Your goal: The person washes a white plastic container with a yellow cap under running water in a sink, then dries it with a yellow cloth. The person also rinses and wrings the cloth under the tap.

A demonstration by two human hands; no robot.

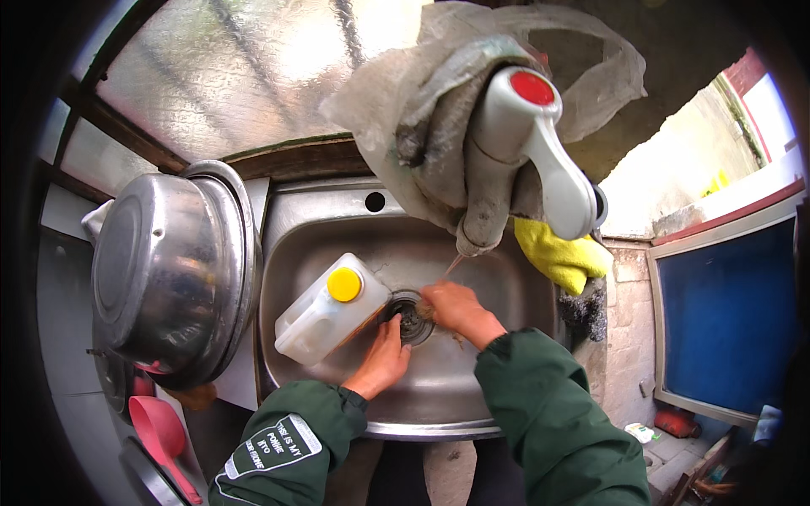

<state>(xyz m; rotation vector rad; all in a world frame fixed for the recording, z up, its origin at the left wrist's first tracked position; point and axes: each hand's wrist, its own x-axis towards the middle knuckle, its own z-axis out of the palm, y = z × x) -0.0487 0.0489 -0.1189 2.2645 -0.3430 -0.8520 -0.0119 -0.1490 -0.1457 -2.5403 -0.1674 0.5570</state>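
My right hand (461, 308) is closed around a small brown wad (425, 310), perhaps a scrubber, beside the sink drain (412, 324). A thin stream of water (454, 264) falls from the faucet (484, 224) onto or just beside that hand. My left hand (386, 357) reaches down at the drain's near left edge, fingertips close to the rim. Right against it lies a white plastic jug (316, 319) with a yellow cap (344, 284), tilted in the stainless steel sink (436, 398). Whether the left fingers press on the jug is hidden.
Large metal basins (171, 265) stand on edge at left, above a pink plastic ladle (161, 436). A plastic bag (417, 82) wraps the faucet's body, whose lever (563, 171) juts over the sink's right side. A yellow cloth (563, 256) hangs at the right rim.
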